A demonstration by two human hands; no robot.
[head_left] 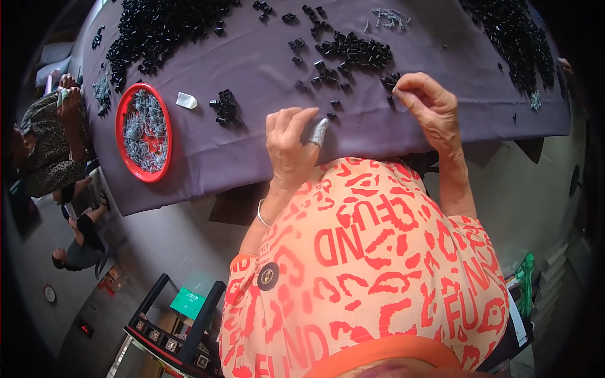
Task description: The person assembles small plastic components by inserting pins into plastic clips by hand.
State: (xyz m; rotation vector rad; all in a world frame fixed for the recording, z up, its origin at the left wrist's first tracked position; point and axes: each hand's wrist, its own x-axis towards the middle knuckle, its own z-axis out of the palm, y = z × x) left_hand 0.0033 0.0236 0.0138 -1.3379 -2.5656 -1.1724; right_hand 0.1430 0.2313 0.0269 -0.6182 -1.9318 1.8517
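Grey floor (201,236) spreads behind the desk (217,154), which is draped in purple-grey cloth (454,69); off to the left a person in patterned clothing (47,135) is near the edge, and farther back I see another person in a grey top (82,249), with a round clock (49,293) beyond; a green box (188,303) stands out behind the wearer, who has on a peach shirt (378,271) with red markings. Small black pieces lie across the cloth: a large black heap (164,28) at upper left, another dark heap (513,41) at upper right, a loose middle cluster (356,51) ahead of the hands, and a smaller group (225,108) to the left; the left hand (288,145) is open and looks unladen, its thumb wearing a silver cover (319,132), with a couple of loose black pieces (333,109) just beside it; the right hand (435,110) brings thumb and forefinger near each other beside a few black pieces (390,80), though I cannot tell whether they close on anything tiny; farther left, a red basin (118,135) holds thin grey metal pieces (142,113), and a white tab (186,100) lies near its rim; more grey bits (387,19) are scattered at the far side.
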